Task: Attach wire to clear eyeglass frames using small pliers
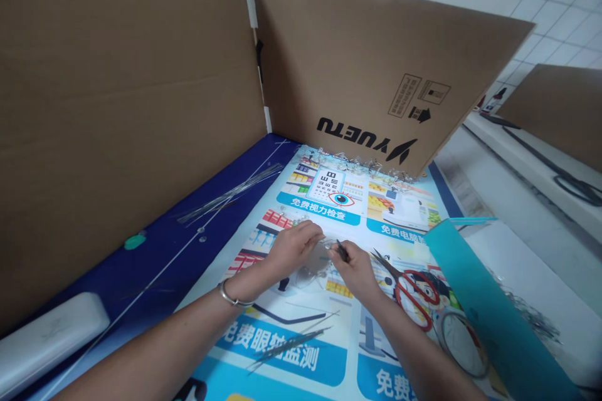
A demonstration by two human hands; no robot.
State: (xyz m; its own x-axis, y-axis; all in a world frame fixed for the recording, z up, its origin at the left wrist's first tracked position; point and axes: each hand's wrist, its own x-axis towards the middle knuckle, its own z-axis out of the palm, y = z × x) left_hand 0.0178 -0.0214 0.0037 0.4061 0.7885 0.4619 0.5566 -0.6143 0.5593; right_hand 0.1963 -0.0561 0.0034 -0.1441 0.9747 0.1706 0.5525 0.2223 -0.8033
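Observation:
My left hand (296, 247), a metal bangle (235, 296) on its wrist, is closed with thumb and fingers pinched together. What lies between its fingertips is too small to make out. My right hand (355, 268) is wrapped round a small black tool (342, 251) whose kind I cannot tell. Between the two hands shows a thin, see-through looped piece (324, 243), close to both sets of fingertips. Just right of my right hand, red-handled scissors (414, 294) lie with their blades apart. Thin metal wires (286, 348) lie in a bundle nearer to me.
Cardboard panels (376, 75) stand at the back and left. More wires (230, 194) lie on the blue surface, and small wire pieces (371, 166) line the back panel. At right are a teal-edged box (489, 301) and a wire coil (463, 341); a white case (51, 341) sits left.

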